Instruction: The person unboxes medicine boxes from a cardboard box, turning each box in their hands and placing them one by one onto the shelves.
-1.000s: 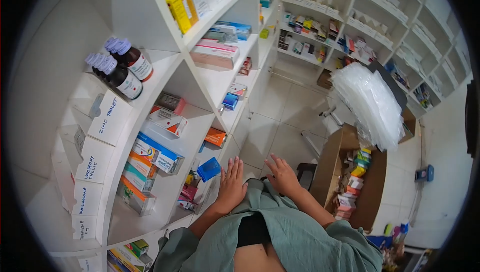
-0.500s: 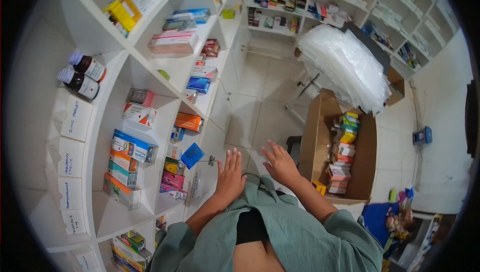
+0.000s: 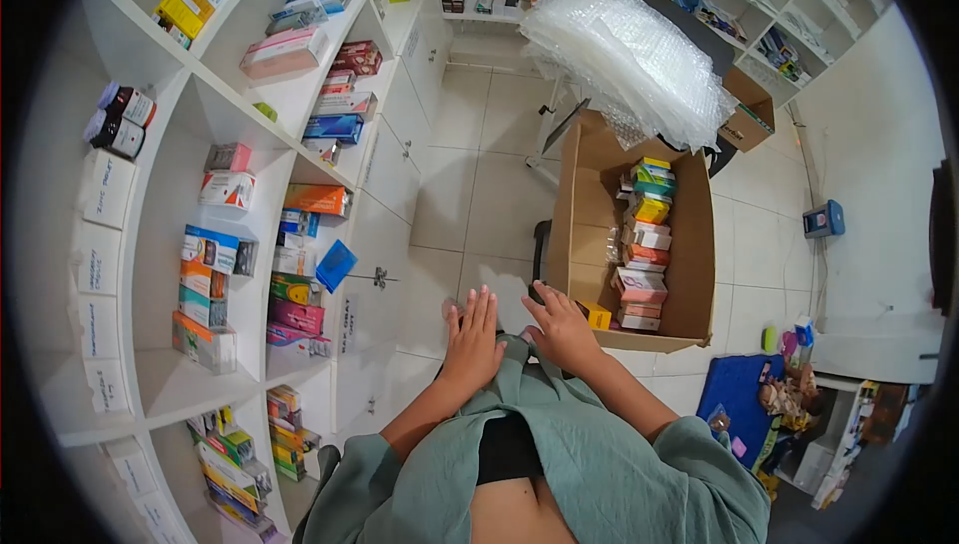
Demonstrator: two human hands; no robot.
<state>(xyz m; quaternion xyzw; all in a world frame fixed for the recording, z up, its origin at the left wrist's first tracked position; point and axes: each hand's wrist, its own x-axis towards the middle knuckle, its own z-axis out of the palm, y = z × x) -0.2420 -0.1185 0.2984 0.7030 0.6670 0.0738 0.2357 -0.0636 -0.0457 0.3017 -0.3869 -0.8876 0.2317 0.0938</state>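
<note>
My left hand [image 3: 474, 344] rests flat near my lap, fingers stretched forward, with nothing in it. Beside it, my right hand [image 3: 561, 329] is also bare, its fingers spread. Green cloth [image 3: 514, 369] of my clothing lies beneath and between the two hands. Just beyond my right hand stands an open cardboard box [image 3: 689, 314] holding a row of medicine boxes [image 3: 644, 254]. A small yellow box [image 3: 594, 315] inside it is the item nearest my right fingers. Neither hand touches the carton's contents.
White shelves [image 3: 160, 184] with medicine boxes and two brown bottles [image 3: 122, 119] line the left. A blue card [image 3: 336, 265] juts from one shelf. Bubble wrap [image 3: 629, 59] lies over a dark chair behind the carton. A blue mat [image 3: 734, 404] is at right.
My view has shifted, so the shelves and the carton appear further left and the carton shows more fully. Both hands keep nearly the same pose, empty.
</note>
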